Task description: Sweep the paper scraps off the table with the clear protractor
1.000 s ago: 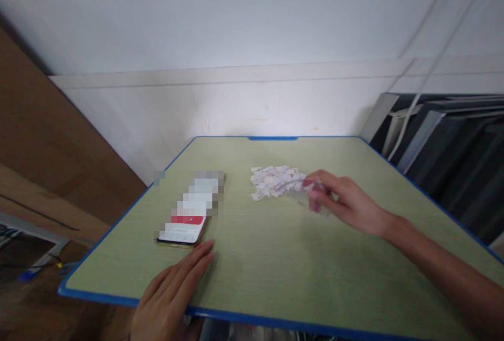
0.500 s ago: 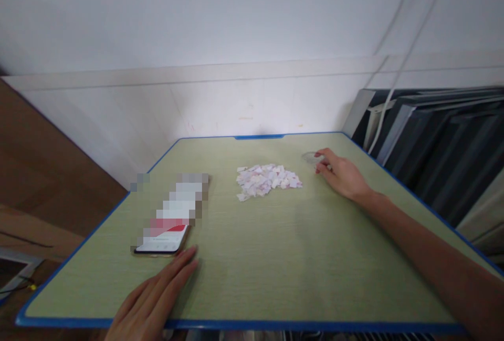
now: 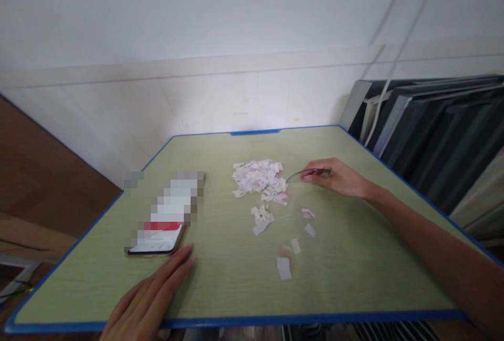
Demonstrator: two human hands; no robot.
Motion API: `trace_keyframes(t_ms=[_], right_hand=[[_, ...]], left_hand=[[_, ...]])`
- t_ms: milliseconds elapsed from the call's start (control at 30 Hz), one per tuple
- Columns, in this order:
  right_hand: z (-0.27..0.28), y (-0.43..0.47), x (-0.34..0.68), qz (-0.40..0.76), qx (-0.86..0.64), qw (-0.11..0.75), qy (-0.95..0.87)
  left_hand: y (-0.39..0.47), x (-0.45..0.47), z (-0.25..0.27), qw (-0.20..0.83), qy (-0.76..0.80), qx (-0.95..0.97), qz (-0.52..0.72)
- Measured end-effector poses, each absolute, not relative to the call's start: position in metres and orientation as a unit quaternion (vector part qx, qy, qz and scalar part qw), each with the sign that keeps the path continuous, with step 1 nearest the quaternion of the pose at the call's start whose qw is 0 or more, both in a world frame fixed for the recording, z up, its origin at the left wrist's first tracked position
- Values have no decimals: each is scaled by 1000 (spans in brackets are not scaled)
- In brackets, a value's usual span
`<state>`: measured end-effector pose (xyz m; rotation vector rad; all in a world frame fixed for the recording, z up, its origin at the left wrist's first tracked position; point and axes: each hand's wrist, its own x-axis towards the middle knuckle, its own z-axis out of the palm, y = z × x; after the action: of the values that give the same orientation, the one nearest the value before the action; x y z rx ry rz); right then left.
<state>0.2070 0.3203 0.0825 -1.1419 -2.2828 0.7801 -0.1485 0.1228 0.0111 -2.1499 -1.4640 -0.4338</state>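
My right hand (image 3: 334, 175) pinches a thin, curved, spoon-like silvery thing (image 3: 294, 176), whose exact kind I cannot make out. Its far end touches or nearly touches the right side of a heap of torn paper scraps (image 3: 258, 175) in the middle of the table. Some scraps (image 3: 260, 220) lie in front of the heap. Others, such as a white scrap (image 3: 284, 268), are blurred nearer to me, and whether they are in the air or on the table is unclear. My left hand (image 3: 151, 293) lies flat at the near edge, fingers stretched out, holding nothing.
A phone (image 3: 155, 244) with a lit, partly pixelated screen lies beyond my left fingertips. The greenish table (image 3: 220, 278) has a blue rim and stands against a white wall. Dark flat panels (image 3: 437, 125) lean at the right, with a pale cable hanging by them.
My right hand has come nearer with the silvery thing, which now reaches the heap's right side. Several scraps have scattered towards me. The left hand stays in place.
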Motion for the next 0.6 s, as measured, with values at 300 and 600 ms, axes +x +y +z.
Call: trace_keyframes(t_ms=[300,600], right_hand=[[92,300,189,279,-355,254,-855],[102,249,157,341,-154,81,-924]], left_hand=[[121,-145,15,235,-541,-790,-168],[119,-146,19,253,-535,-794,-138]])
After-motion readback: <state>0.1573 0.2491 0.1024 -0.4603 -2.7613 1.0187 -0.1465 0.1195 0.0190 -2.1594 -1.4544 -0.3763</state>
